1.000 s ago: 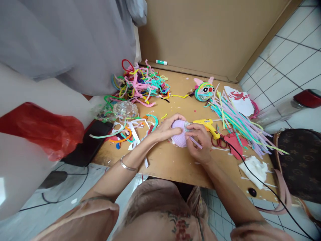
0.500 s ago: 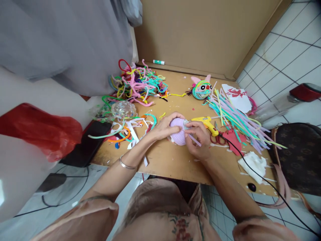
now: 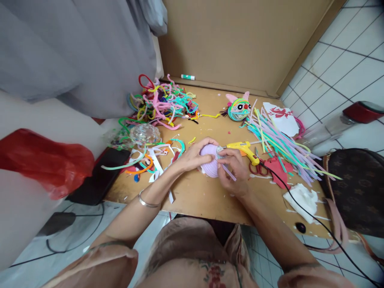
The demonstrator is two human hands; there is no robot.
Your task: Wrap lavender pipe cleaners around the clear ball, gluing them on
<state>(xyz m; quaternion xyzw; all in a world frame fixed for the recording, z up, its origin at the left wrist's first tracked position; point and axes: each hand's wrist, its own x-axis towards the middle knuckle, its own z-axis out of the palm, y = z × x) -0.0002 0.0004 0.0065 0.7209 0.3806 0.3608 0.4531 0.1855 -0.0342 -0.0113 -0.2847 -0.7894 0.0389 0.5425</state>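
A round object wrapped in lilac strands point(image 3: 210, 165) is between my hands above the wooden table point(image 3: 192, 200). My left hand point(image 3: 198, 154) wraps round its left side, with the thumb across its front. At its right edge, my right hand point(image 3: 234, 170) pinches a lilac strip point(image 3: 229, 172), whose loose end points down to the right. A greyish clear patch point(image 3: 220, 151) shows at the object's upper right, by my right fingertips. A yellow glue gun point(image 3: 244, 149) lies just beyond my right hand.
Tangled fuzzy stems point(image 3: 162, 100) are piled at the back left. A decorated ball with pink ears point(image 3: 239, 108), straight stems point(image 3: 285, 144), red scissors point(image 3: 259, 169), white cloth point(image 3: 303, 200) and a brown bag point(image 3: 354, 188) are on the right. The glue gun's black cable runs toward the lower right.
The whole view has shifted slightly. Both hands keep their hold on the lilac object, and my right fingers have moved only slightly at its edge.
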